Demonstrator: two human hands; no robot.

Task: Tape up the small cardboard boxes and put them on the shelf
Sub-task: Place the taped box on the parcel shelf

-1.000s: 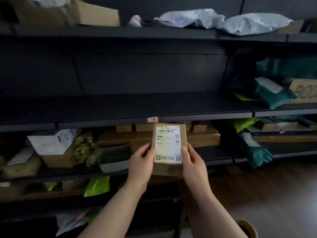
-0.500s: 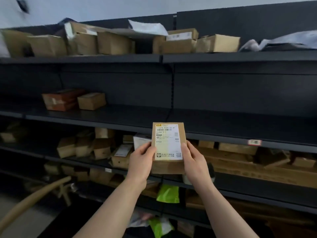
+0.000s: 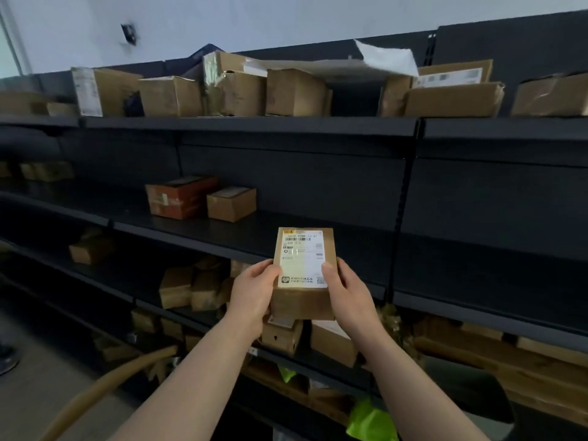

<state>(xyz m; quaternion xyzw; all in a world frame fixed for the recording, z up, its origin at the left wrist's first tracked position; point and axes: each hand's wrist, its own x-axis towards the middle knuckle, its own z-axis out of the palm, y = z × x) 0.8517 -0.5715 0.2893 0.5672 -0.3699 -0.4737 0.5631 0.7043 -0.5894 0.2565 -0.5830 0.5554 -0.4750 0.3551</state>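
Swinging left along the racks, left hand [image 3: 254, 294] and right hand [image 3: 346, 291] still grip the box [image 3: 302, 303], with a roomy shelf [image 3: 350, 243] now ahead for placing.

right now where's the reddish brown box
In the head view, the reddish brown box sits left of centre on the middle shelf, beside a small plain cardboard box on its right.

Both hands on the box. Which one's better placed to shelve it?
Right hand, probably. It and the left hand both grip the box, but the shelf lies bare ahead and rightward; a red box and a brown box sit leftward.
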